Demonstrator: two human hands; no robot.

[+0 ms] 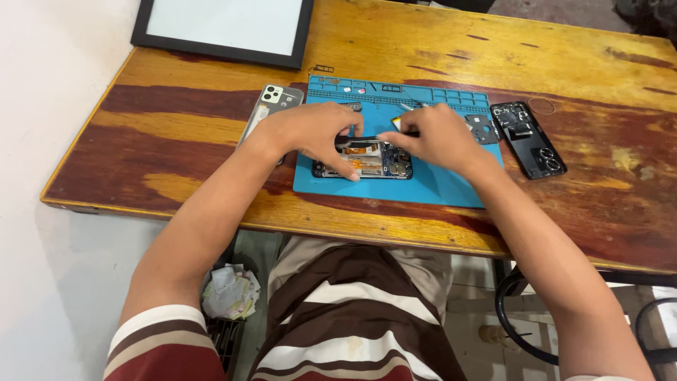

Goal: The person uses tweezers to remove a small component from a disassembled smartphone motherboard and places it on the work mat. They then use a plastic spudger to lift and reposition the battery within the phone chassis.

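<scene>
An opened phone point(377, 161) with its circuit board and orange flex cable showing lies on a blue repair mat point(423, 187). My left hand point(314, 134) presses on the phone's left end, thumb at its near edge, and pinches a thin black strip above the board. My right hand point(437, 137) grips the other end of that black strip point(363, 140), just over the phone's right side. A small orange-yellow pick point(397, 123) peeks out behind my right fingers.
A grey phone back cover point(271, 102) with camera lenses lies left of the mat. A black phone frame point(529, 140) lies to the right, a small ring point(541, 106) beside it. A black-framed white board point(226, 28) rests at the far left of the wooden table point(176, 120).
</scene>
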